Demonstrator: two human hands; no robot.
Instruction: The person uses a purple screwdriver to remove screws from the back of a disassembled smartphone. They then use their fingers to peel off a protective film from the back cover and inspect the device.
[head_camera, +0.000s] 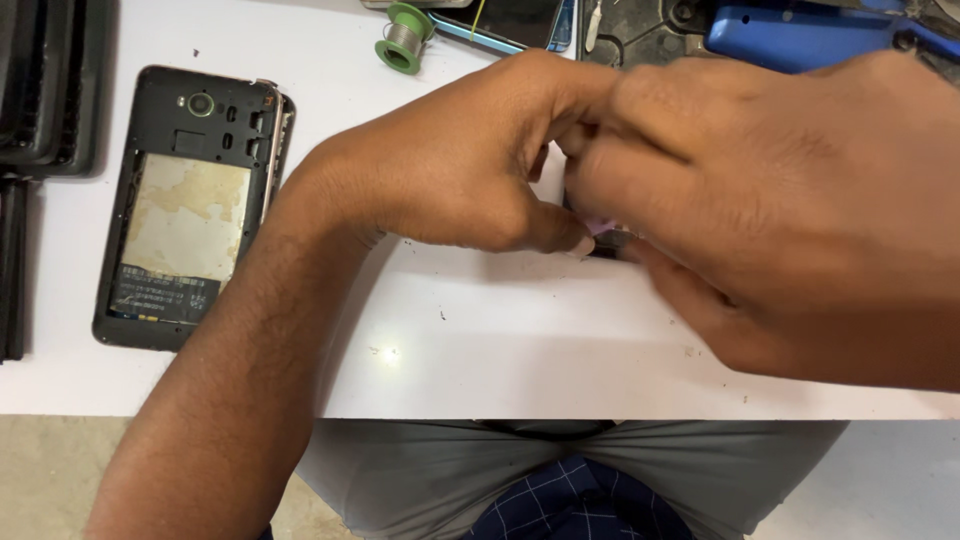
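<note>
- Both hands meet over a white table (520, 350), working on a small dark part (606, 240) that is almost wholly hidden between them.
- The left hand (470, 160) is curled, its thumb and fingers pressed together in a pinch on the small part, where a sliver of pale pink shows at the thumb tip.
- The right hand (780, 210) lies blurred across the same spot, fingers bent down onto the part; whether it grips or only presses cannot be told.
- The part sits just above the table's surface, near the middle of the view.
- Well to the left lies an opened black phone (185, 205), back cover off, camera end away from the person.
- A green spool of solder wire (403, 38) stands at the far edge, beside another phone (510, 25) and a blue tool (800, 35).
</note>
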